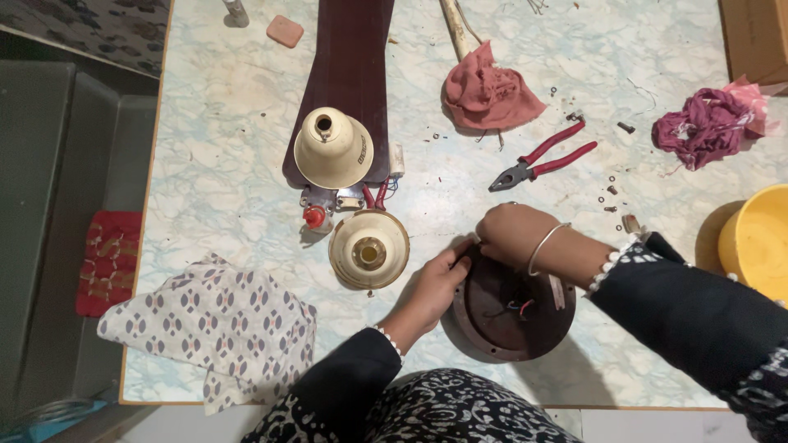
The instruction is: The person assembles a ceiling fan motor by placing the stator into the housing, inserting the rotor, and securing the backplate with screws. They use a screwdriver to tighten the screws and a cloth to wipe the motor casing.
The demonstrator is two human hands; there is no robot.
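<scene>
A round dark brown motor housing [510,316] with coloured wires in its middle lies on the marbled table near the front edge. My left hand [435,283] grips its upper left rim with curled fingers. My right hand [513,234], wearing a silver bangle, presses on the top rim with fingers bent down. Both hands meet at the rim's top left. What the fingertips pinch is hidden.
Two cream bell-shaped covers [333,148] [369,248] sit left of the housing, one on a dark brown fan blade [349,57]. Red-handled pliers [542,160], loose screws [611,190], pink cloth [488,92], magenta cloth [706,125], a yellow bowl [759,242] and a patterned cloth [217,324] lie around.
</scene>
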